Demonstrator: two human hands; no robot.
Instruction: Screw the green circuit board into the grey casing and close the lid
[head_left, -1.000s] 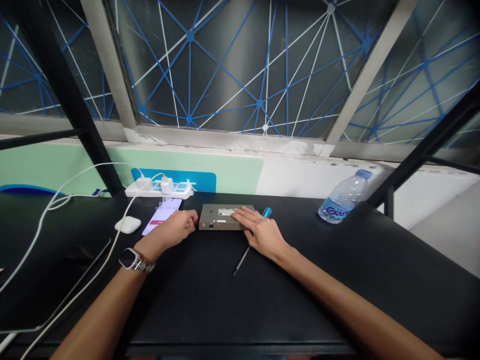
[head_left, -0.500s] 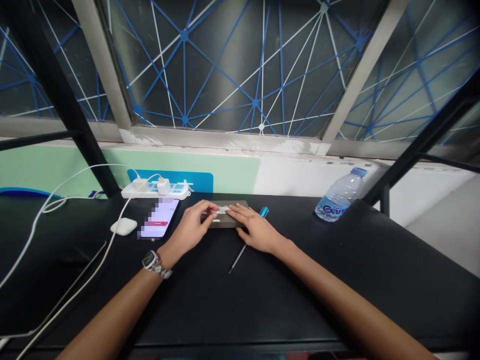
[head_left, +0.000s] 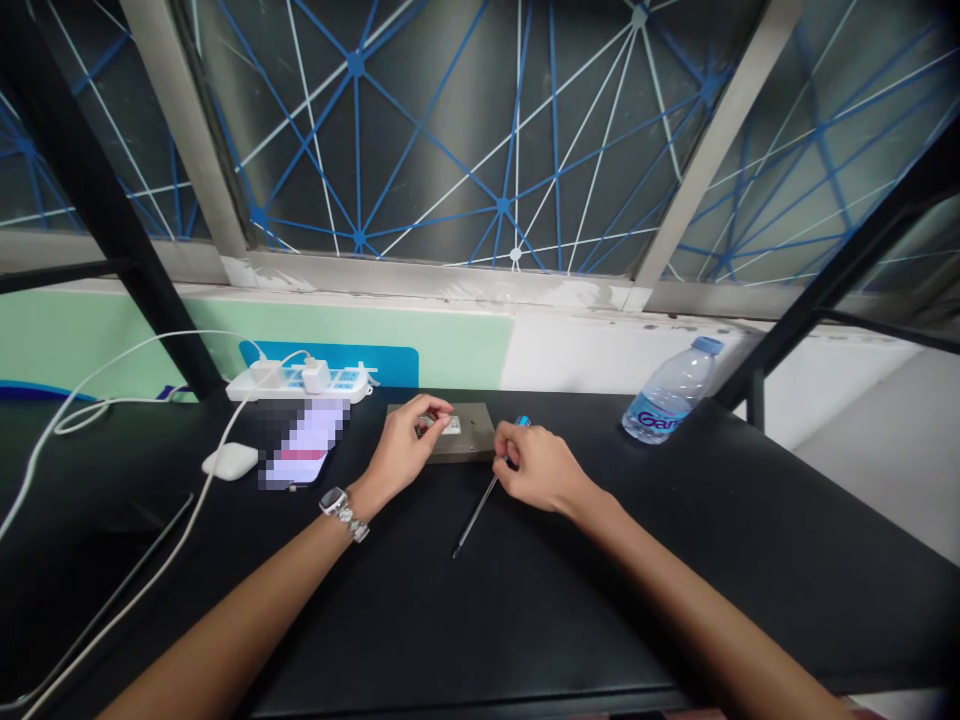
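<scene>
Matt grey metal casing (head_left: 469,447), thin steel screwdriver shaft (head_left: 476,515), glossy clear plastic bottle (head_left: 670,395), matt black tabletop (head_left: 525,600)

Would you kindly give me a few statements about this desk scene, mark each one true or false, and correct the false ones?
1. The left hand rests on a flat grey metal box. True.
2. The right hand is curled around a blue-handled screwdriver. True.
3. The clear plastic water bottle is next to the white power strip. False: the clear plastic water bottle is far right, the white power strip left of the hands.
4. The silver-banded wristwatch is on the right wrist. False: the silver-banded wristwatch is on the left wrist.
5. The white rounded case sits on the box. False: the white rounded case lies on the black table.
</scene>
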